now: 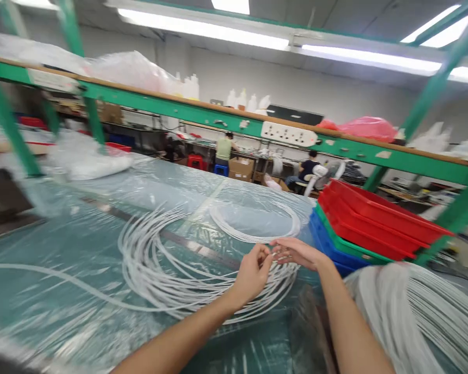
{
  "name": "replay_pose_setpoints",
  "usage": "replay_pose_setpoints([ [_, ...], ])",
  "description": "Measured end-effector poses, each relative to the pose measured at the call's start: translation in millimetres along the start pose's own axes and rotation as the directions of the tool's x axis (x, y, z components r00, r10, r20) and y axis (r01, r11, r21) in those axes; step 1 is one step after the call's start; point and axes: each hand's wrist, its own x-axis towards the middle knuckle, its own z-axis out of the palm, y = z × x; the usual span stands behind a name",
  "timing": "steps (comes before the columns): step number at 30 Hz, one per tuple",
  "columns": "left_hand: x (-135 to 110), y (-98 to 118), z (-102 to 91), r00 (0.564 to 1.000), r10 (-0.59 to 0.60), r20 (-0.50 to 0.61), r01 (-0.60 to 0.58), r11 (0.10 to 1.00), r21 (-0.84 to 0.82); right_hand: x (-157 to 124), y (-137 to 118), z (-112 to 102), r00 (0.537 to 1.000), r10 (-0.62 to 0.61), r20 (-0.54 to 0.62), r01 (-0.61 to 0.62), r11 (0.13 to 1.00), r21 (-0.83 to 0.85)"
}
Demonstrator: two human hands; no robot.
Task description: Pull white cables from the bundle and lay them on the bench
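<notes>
My left hand [252, 274] is closed in a pinch on thin white tubing [167, 270] that lies in large loose coils on the plastic-covered bench [62, 244]. My right hand [296, 253] meets it fingertip to fingertip, fingers pressed together on the same tubing. A smaller loop of tubing [257, 221] lies just beyond both hands. One long strand trails off to the left across the plastic sheet.
Stacked red, green and blue trays [370, 228] sit right of the hands. A thick bundle of white tubing [421, 311] fills the lower right. A green shelf frame [203, 111] spans overhead, carrying a power strip [288, 134] and bags. Two people sit at far benches.
</notes>
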Motion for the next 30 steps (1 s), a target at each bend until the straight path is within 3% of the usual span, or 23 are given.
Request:
replay_pose_setpoints([
  [5,19.5,-20.5,4.7,0.991,-0.044,-0.123,0.052,0.996,0.066,-3.5,-0.9,7.6,0.999,0.009,0.039,-0.009,1.0,-0.013],
  [13,5.2,-35.7,20.0,0.994,-0.079,-0.078,0.092,0.98,0.174,3.7,15.5,4.2,0.988,0.108,0.107,-0.098,0.991,-0.093],
  [20,9.1,-28.8,5.1,0.995,-0.098,-0.011,0.095,0.921,0.377,2.8,11.9,9.2,0.994,0.07,0.084,-0.059,0.99,-0.125],
  [23,-5.9,-24.0,-15.3,0.993,-0.097,0.067,0.051,0.869,0.492,2.7,13.1,3.9,0.999,0.024,-0.042,-0.028,0.995,-0.095],
  [26,-36.0,-23.9,-55.8,0.985,-0.109,0.131,0.008,0.798,0.603,3.8,15.2,-8.4,0.974,-0.029,-0.225,0.035,0.999,0.023],
  [28,-58.7,-27.7,-96.0,0.981,-0.138,0.138,0.01,0.743,0.669,5.0,15.5,-17.1,0.909,-0.016,-0.417,0.077,0.989,0.129],
  [30,-78.8,-33.0,-145.6,0.977,-0.18,0.111,0.042,0.678,0.734,5.1,15.2,-25.1,0.783,0.049,-0.62,0.129,0.962,0.24],
])
